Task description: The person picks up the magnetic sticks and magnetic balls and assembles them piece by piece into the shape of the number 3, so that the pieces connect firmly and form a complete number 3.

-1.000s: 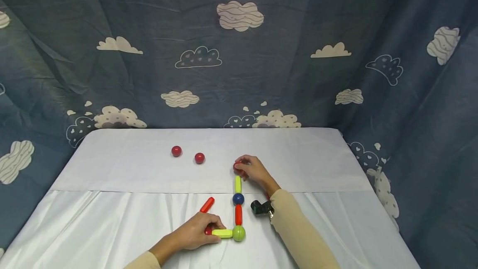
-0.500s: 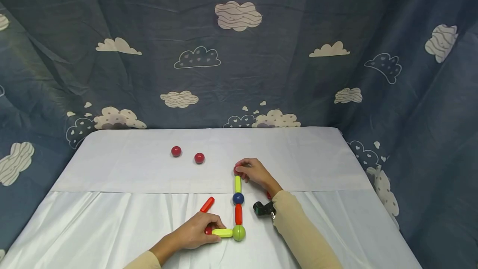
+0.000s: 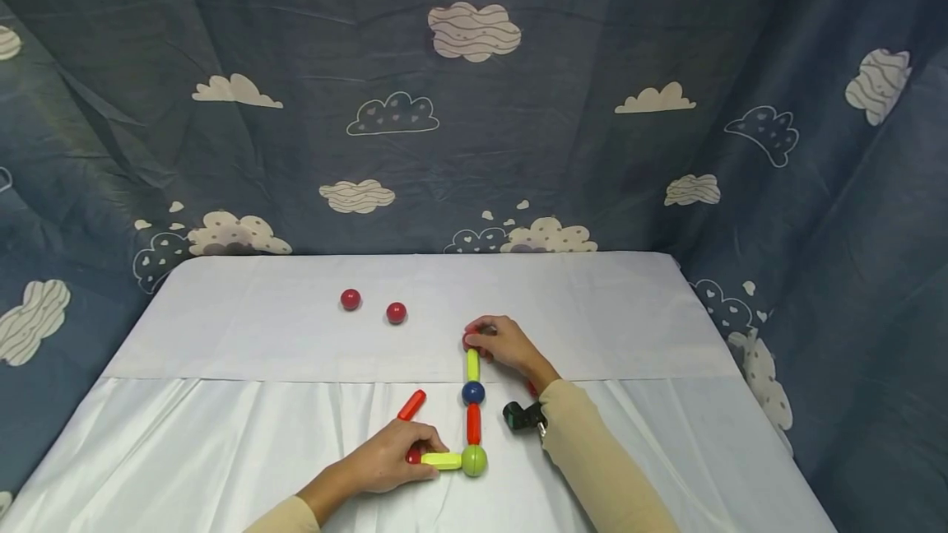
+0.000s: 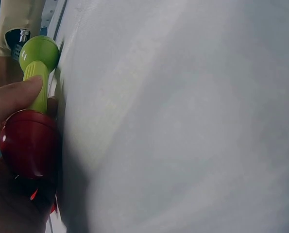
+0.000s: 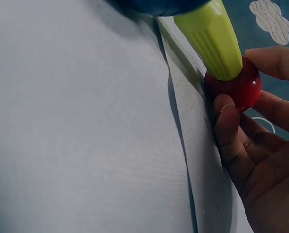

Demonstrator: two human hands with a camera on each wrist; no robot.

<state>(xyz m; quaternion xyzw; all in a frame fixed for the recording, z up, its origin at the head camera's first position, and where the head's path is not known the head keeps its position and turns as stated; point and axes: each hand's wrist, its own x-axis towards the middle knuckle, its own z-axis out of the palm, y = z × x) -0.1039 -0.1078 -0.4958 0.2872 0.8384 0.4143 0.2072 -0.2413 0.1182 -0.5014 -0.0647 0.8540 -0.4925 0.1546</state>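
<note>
My right hand [image 3: 511, 346] grips a red ball [image 5: 250, 91] between thumb and fingers, and the ball sits against the end of a yellow-green rod [image 5: 210, 41]. From that rod the chain runs toward me through a blue ball [image 3: 473, 392], a red rod [image 3: 473, 424] and a green ball [image 3: 474, 461]. A second yellow-green rod [image 3: 444, 461] extends left from the green ball. My left hand [image 3: 385, 461] pinches this rod, its thumb lying on it beside another red ball [image 4: 30, 145]. Another red rod [image 3: 411, 405] slants up behind the left hand, its lower end hidden.
Two loose red balls [image 3: 350, 299] [image 3: 396, 313] lie farther back on the white-covered table [image 3: 244, 336]. A black wrist camera [image 3: 522, 415] hangs by the right sleeve. Part of a red piece [image 3: 532, 389] shows behind the right wrist. A dark cloud-print curtain [image 3: 296, 146] stands behind.
The right hand has drawn its red ball slightly toward me, closing the small gap to the yellow-green rod's end. The left hand has stayed in place.
</note>
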